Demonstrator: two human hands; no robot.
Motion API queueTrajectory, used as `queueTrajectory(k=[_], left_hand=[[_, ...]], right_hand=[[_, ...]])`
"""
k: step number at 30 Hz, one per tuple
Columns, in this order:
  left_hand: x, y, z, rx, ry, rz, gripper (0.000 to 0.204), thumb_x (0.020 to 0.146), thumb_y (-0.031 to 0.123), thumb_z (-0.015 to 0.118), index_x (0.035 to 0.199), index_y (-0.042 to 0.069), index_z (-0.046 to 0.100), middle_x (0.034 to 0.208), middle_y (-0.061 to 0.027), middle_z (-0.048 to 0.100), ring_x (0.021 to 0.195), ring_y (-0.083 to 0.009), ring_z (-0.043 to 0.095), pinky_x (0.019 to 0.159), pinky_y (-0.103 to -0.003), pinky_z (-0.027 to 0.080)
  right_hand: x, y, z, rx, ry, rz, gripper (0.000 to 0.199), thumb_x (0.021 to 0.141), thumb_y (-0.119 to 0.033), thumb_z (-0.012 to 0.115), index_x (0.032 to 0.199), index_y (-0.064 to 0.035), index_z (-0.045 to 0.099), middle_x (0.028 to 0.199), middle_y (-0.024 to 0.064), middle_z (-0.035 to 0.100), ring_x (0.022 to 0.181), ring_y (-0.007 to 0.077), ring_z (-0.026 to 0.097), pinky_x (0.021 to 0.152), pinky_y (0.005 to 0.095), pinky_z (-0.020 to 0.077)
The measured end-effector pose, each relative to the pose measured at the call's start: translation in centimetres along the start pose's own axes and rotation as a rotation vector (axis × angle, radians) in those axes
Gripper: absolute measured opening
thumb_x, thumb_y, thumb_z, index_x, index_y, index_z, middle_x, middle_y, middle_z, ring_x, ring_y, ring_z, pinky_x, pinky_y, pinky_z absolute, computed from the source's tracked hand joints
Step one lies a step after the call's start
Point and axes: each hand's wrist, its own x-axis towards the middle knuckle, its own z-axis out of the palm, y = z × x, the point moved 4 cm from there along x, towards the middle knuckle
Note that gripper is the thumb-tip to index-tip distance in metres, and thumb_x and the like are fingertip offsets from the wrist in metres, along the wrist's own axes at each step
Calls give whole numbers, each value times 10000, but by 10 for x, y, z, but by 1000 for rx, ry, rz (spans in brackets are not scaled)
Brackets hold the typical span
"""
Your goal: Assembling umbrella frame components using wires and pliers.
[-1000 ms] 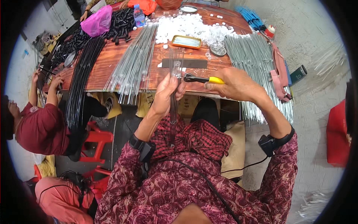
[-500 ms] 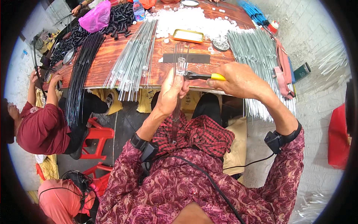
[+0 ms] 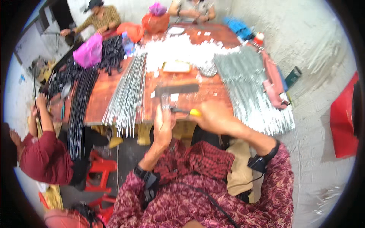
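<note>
My left hand (image 3: pixel 164 127) is closed around a small clear plastic piece (image 3: pixel 165 102), whose top shows above the fingers. Thin wires stood up through that piece a moment ago; blur hides them now. My right hand (image 3: pixel 215 117) grips a pair of pliers (image 3: pixel 179 110) with a yellow handle end. The pliers' dark jaws reach to the clear piece beside my left fingers. Both hands are above the near edge of the wooden table (image 3: pixel 213 91). Just beyond them lies a dark flat bar (image 3: pixel 176 89).
Silvery wire bundles lie left (image 3: pixel 127 95) and right (image 3: pixel 247 83), with black wires (image 3: pixel 81 102) further left. Beyond are white pieces (image 3: pixel 175 49), a shallow tin (image 3: pixel 176 67) and black parts (image 3: pixel 110 53). A person in dark red (image 3: pixel 45 159) sits left; two others are across the table.
The view has tilted up, so the table sits lower and people at its far side show. My hands keep their grips, with the pliers still at the clear piece.
</note>
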Motion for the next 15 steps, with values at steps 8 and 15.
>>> queueTrajectory(k=[8,15], left_hand=[[2,15,-11,-35,-94,5,308,1017,246,461,1251,55,396,784,3,454,627,-66,418,560,-211,385],[-15,-14,-31,37,-82,-80,284,981,225,530,1174,38,436,798,-40,494,681,-136,508,591,-266,443]], right_hand=[[7,37,40,550,-236,239,346,885,-391,577,952,-64,669,795,187,680,755,373,662,685,473,504],[24,89,64,-35,177,118,439,763,-375,744,985,-14,631,925,204,640,888,363,633,752,477,490]])
